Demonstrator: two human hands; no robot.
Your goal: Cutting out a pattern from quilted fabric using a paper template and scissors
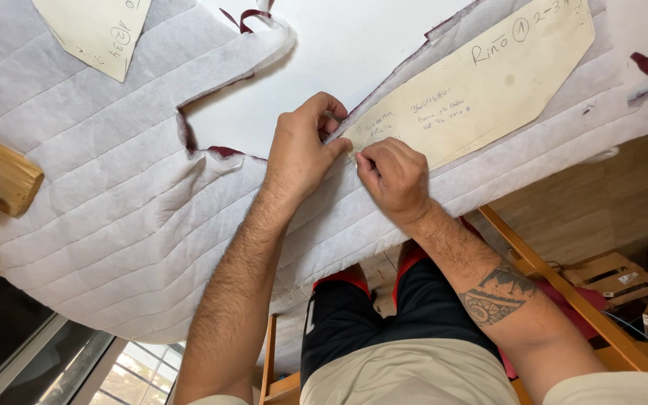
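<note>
On the quilted fabric [114,217], two card patterns [474,82], both hands, left hand [301,154] and right hand [393,178], pinching one pattern's tip.

Both hands meet at the cardboard pattern piece [474,82]: left hand [303,150] pins its corner on the quilted white fabric [114,195], right hand [393,178] pinched just beside that grip.

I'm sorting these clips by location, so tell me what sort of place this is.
Probably a sewing or garment-cutting workshop. Both hands, left and right, press a cardboard pattern piece onto white quilted fabric already cut away along its edges, spread over a white table. A second pattern lies nearby.
</note>
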